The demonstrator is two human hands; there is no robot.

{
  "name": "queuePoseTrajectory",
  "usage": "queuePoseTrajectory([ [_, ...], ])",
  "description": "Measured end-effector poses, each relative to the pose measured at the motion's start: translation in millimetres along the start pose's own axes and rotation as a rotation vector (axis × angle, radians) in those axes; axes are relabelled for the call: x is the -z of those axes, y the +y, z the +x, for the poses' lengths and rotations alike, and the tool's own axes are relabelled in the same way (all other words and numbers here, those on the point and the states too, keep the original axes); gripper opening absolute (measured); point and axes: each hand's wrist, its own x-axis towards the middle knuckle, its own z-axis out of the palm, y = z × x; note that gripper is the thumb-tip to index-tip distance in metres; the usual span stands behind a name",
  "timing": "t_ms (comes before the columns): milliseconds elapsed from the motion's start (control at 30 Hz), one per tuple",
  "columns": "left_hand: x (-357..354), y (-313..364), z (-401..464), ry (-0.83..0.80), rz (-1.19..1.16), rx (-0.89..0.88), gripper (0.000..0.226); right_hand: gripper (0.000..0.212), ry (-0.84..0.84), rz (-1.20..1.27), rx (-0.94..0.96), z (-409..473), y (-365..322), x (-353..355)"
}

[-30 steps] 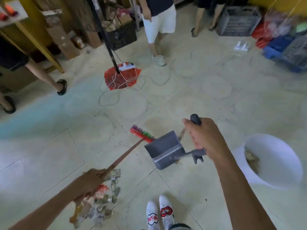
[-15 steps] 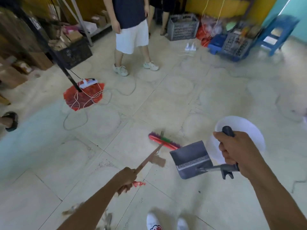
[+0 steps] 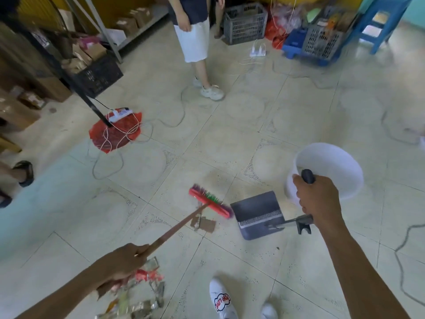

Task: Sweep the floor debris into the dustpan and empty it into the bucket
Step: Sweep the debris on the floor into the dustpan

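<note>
- Two hands are busy: the left hand (image 3: 124,261) is closed round the broom handle (image 3: 177,227), and the right hand (image 3: 318,201) is closed round the upright handle of the dustpan (image 3: 258,215).
- The broom handle runs up and to the right from the left hand to the red broom head (image 3: 210,203), which sits just left of the dustpan's open edge.
- A few brown scraps (image 3: 203,224) lie under the broom handle, just behind the head and near the dustpan's left side.
- The larger pile of litter (image 3: 138,293) lies below and behind the left hand, near the person's white shoe (image 3: 222,300), well apart from the dustpan.
- The white bucket (image 3: 333,157) stands just beyond the right hand, closer to it than to the left.
- Judgement: the pile is on the left hand's side, so the broom likely has to reach back toward the feet and push rightward to the dustpan.
</note>
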Motion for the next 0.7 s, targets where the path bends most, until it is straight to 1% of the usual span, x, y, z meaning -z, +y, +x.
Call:
queuePoseTrajectory([
  [33,-6.4,2.2,0.4,0.023,0.018,-0.007,0.050,0.039,0.010,0.004,0.007,0.4,4.0,2.9],
  [133,-30.1,20.9,15.7,0.111,0.225,-0.064,0.048,0.039,0.019,-0.008,0.015,0.8,14.3,11.2],
  [167,-38.7,28.3,21.9,0.115,0.236,-0.061,0.045,0.039,0.009,-0.027,0.020,0.4,17.4,13.7],
  [233,-54.5,35.1,30.4,0.073,0.141,0.001,0.040,0.041,-0.015,-0.050,0.028,-0.4,24.1,19.0],
  [300,-67.0,27.5,26.2,0.025,0.046,0.086,0.037,0.044,-0.038,-0.065,0.035,1.4,32.2,24.6],
  [400,-94.6,-13.4,0.4,-0.008,-0.071,0.197,0.036,0.045,-0.097,-0.107,0.098,4.4,42.1,32.9],
  [500,-119.2,-57.6,-33.1,0.022,-0.147,0.301,0.032,0.046,-0.149,-0.161,0.161,-1.1,49.4,37.7],
  [600,-138.2,-71.2,-60.1,0.045,-0.121,0.329,0.037,0.048,-0.205,-0.263,0.216,-6.2,50.2,41.1],
  [700,-142.6,-62.4,-87.5,0.086,-0.165,0.322,0.039,0.046,-0.260,-0.238,0.231,-13.5,51.0,45.3],
])
